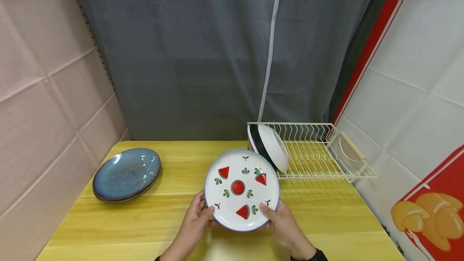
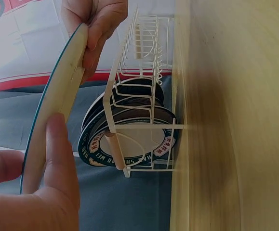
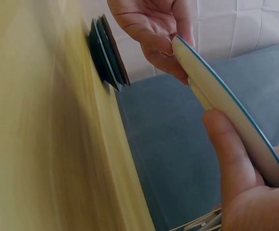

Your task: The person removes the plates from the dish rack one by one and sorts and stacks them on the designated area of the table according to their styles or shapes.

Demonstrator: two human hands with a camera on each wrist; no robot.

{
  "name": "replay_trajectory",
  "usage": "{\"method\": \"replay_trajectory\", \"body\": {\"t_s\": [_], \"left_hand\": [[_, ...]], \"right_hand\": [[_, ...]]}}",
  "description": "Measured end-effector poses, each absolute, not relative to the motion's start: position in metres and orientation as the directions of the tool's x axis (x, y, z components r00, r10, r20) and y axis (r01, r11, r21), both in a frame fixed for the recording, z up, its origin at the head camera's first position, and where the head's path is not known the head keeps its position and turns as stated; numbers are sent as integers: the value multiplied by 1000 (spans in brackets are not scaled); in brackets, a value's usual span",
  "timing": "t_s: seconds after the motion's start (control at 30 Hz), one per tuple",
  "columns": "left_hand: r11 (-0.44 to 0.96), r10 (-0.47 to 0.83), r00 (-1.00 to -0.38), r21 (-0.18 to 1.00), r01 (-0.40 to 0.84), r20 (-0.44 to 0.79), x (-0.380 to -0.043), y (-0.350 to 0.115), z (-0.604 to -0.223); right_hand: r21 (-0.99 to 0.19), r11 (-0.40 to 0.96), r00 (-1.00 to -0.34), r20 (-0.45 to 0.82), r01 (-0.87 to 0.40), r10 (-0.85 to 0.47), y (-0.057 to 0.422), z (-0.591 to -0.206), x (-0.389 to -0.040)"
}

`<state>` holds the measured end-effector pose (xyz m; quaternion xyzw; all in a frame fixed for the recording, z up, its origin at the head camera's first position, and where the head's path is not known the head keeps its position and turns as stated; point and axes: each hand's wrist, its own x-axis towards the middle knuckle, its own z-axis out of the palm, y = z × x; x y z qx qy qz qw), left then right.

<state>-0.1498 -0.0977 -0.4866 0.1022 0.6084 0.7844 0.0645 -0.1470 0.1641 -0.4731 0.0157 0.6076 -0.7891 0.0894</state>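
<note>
A white plate [image 1: 241, 196] with a blue rim and painted watermelon slices is held up over the table, its face tilted toward the head camera. On its lower left edge my left hand [image 1: 192, 220] grips it, thumb on the front. My right hand [image 1: 286, 228] grips the lower right edge the same way. Both wrist views show the plate [image 2: 52, 101] nearly edge-on, with fingers against its pale underside. Part of a white bowl with a black band [image 1: 272, 146] is covered by the plate's upper right side in the head view.
A white wire dish rack [image 1: 308, 148] with wooden handles stands at the back right; the bowl leans in its left end. Dark blue plates [image 1: 127, 174] lie stacked at the left of the wooden table [image 1: 145, 228]. A grey curtain [image 1: 181, 51] hangs behind, with walls on both sides.
</note>
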Motion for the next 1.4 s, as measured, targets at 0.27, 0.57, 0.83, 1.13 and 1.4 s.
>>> {"method": "replay_trajectory", "body": {"t_s": [0.27,0.57,0.83,1.13,1.4], "left_hand": [[-241,214,-975,970,15,68,-148,-102,-490],[-280,154,-987,960,-7,38,-144,-103,-488],[-303,111,-994,953,-14,21,-145,-110,-489],[-305,4,-1000,952,3,4,-145,-131,-485],[-258,-169,-985,966,16,-29,-153,-167,-473]], "right_hand": [[-950,-261,-978,-131,171,-163,161,-481,-144],[-940,-272,-967,-153,206,-204,157,-484,-146],[-930,-311,-955,-107,194,-277,161,-488,-150],[-947,-285,-958,-67,150,-279,175,-491,-153],[-956,-257,-961,-68,139,-268,185,-487,-154]]}}
